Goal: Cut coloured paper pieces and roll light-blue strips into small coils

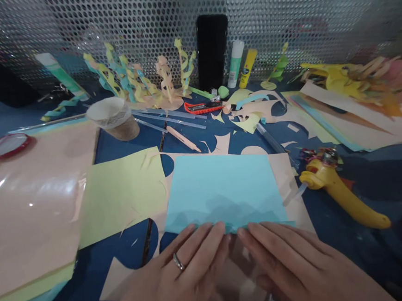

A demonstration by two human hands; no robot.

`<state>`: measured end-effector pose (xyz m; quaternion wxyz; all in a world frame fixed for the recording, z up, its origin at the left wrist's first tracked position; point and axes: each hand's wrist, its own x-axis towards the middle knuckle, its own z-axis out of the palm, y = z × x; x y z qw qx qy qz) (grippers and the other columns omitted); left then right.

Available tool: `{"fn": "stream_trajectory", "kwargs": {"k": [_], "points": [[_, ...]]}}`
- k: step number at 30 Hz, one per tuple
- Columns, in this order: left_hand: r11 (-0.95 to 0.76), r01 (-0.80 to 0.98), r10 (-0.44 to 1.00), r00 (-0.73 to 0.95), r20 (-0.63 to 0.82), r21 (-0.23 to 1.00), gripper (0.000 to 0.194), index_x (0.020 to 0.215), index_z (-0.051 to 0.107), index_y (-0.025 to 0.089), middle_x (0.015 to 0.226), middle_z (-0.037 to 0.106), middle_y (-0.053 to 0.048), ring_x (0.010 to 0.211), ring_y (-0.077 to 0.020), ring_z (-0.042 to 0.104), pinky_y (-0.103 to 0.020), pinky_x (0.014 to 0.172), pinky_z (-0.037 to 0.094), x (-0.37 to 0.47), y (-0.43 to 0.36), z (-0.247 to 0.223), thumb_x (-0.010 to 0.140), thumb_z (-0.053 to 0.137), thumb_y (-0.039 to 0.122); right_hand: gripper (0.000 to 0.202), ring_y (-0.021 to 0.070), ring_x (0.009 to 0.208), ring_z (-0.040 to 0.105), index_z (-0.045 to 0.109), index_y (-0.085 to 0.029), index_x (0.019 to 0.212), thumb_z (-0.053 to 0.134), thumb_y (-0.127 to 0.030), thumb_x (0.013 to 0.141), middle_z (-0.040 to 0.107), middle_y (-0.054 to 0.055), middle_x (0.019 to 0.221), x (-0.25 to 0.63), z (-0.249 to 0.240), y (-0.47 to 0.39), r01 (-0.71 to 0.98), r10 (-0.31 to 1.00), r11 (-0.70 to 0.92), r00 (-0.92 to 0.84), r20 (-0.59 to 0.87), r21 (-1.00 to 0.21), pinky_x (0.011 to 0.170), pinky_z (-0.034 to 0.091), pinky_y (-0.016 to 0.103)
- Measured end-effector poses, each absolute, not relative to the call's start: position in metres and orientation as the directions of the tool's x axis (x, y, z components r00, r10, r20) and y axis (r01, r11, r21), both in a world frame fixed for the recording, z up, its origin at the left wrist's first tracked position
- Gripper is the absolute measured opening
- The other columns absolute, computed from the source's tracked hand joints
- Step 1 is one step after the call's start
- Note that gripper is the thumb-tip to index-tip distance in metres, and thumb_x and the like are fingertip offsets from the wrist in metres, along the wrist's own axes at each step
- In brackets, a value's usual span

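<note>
A sheet of light blue paper (221,186) lies in front of me on cut pink paper, its near edge turned up into a narrow roll or fold. My left hand (185,263), with a ring on one finger, presses its fingertips on the left part of that edge. Close beside it, my right hand (289,255) has its fingertips on the same edge, a little right of the middle. Both sets of fingers are held together over the edge; the thumbs are mostly hidden below.
Yellow-green paper (124,193) and a plastic-covered paper stack (34,196) lie left. A yellow glue gun (343,195) rests right. Behind are a paper cup (115,118), a pink marker (182,139), a red cutter (202,107), an upright phone (213,52), glue sticks (236,64) and curled paper plants (139,79).
</note>
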<state>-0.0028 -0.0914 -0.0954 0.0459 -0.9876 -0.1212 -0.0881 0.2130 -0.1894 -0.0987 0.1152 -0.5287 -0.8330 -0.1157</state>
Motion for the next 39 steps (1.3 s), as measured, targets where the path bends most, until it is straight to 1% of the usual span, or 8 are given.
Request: {"fn": "stream_trajectory", "kwargs": {"k": [3, 5, 11, 23, 26, 29, 33, 39], "points": [[-0.962, 0.266, 0.251, 0.949, 0.190, -0.062, 0.045, 0.125, 0.057, 0.022, 0.123, 0.063, 0.002, 0.115, -0.0160, 0.048, -0.028, 0.100, 0.033, -0.004, -0.092, -0.095, 0.094, 0.038, 0.049, 0.042, 0.0154, 0.095, 0.063, 0.065, -0.017, 0.114, 0.025, -0.023, 0.101, 0.072, -0.001, 0.104, 0.213, -0.104, -0.190, 0.907, 0.854, 0.410, -0.419, 0.308, 0.099, 0.080, 0.044, 0.033], [-0.962, 0.262, 0.243, 0.950, 0.196, -0.081, 0.045, 0.126, 0.056, 0.022, 0.122, 0.063, 0.002, 0.115, -0.0163, 0.048, -0.030, 0.103, 0.029, -0.006, -0.093, -0.096, 0.095, 0.038, 0.048, 0.043, 0.0158, 0.094, 0.063, 0.064, -0.017, 0.114, 0.024, -0.022, 0.101, 0.072, -0.001, 0.103, 0.213, -0.104, -0.191, 0.907, 0.855, 0.408, -0.419, 0.305, 0.102, 0.079, 0.044, 0.033], [-0.954, 0.260, 0.233, 0.957, 0.170, -0.153, 0.046, 0.128, 0.053, 0.018, 0.133, 0.058, -0.002, 0.123, -0.0185, 0.042, -0.037, 0.106, 0.025, -0.011, -0.100, -0.102, 0.096, 0.037, 0.047, 0.045, 0.0153, 0.091, 0.064, 0.065, -0.017, 0.112, 0.022, -0.018, 0.101, 0.073, -0.001, 0.101, 0.210, -0.098, -0.192, 0.908, 0.857, 0.402, -0.417, 0.304, 0.114, 0.077, 0.046, 0.033], [-0.946, 0.288, 0.266, 0.952, 0.151, -0.148, 0.042, 0.128, 0.052, 0.019, 0.134, 0.057, 0.000, 0.125, -0.0194, 0.041, -0.038, 0.103, 0.029, -0.009, -0.102, -0.101, 0.096, 0.040, 0.042, 0.044, 0.0135, 0.090, 0.066, 0.065, -0.021, 0.112, 0.022, -0.022, 0.101, 0.074, -0.004, 0.102, 0.214, -0.102, -0.194, 0.911, 0.856, 0.402, -0.408, 0.316, 0.086, 0.074, 0.048, 0.031], [-0.944, 0.299, 0.279, 0.949, 0.143, -0.137, 0.038, 0.127, 0.054, 0.020, 0.132, 0.058, 0.002, 0.124, -0.0186, 0.042, -0.038, 0.102, 0.029, -0.008, -0.103, -0.098, 0.096, 0.041, 0.038, 0.043, 0.0137, 0.088, 0.067, 0.065, -0.020, 0.109, 0.023, -0.020, 0.101, 0.074, -0.004, 0.100, 0.213, -0.102, -0.192, 0.907, 0.841, 0.406, -0.419, 0.342, 0.112, 0.074, 0.047, 0.032], [-0.943, 0.306, 0.289, 0.948, 0.136, -0.127, 0.040, 0.125, 0.056, 0.021, 0.131, 0.059, 0.003, 0.123, -0.0182, 0.042, -0.038, 0.101, 0.029, -0.009, -0.104, -0.097, 0.097, 0.037, 0.043, 0.044, 0.0142, 0.087, 0.067, 0.066, -0.019, 0.108, 0.022, -0.019, 0.101, 0.074, -0.003, 0.100, 0.212, -0.101, -0.191, 0.901, 0.831, 0.412, -0.432, 0.351, 0.132, 0.073, 0.048, 0.033], [-0.945, 0.304, 0.290, 0.949, 0.122, -0.118, 0.043, 0.127, 0.054, 0.021, 0.132, 0.058, 0.003, 0.124, -0.0198, 0.040, -0.042, 0.101, 0.028, -0.009, -0.104, -0.098, 0.097, 0.037, 0.046, 0.044, 0.0137, 0.087, 0.067, 0.066, -0.020, 0.109, 0.022, -0.020, 0.101, 0.074, -0.003, 0.100, 0.212, -0.100, -0.192, 0.901, 0.835, 0.416, -0.433, 0.339, 0.127, 0.071, 0.049, 0.032], [-0.951, 0.285, 0.272, 0.955, 0.115, -0.123, 0.039, 0.129, 0.053, 0.020, 0.135, 0.057, 0.000, 0.125, -0.0213, 0.039, -0.044, 0.104, 0.023, -0.011, -0.103, -0.100, 0.096, 0.043, 0.037, 0.045, 0.0137, 0.086, 0.067, 0.066, -0.019, 0.107, 0.022, -0.017, 0.101, 0.074, -0.003, 0.097, 0.211, -0.099, -0.191, 0.906, 0.837, 0.402, -0.421, 0.349, 0.129, 0.071, 0.049, 0.032]]}}
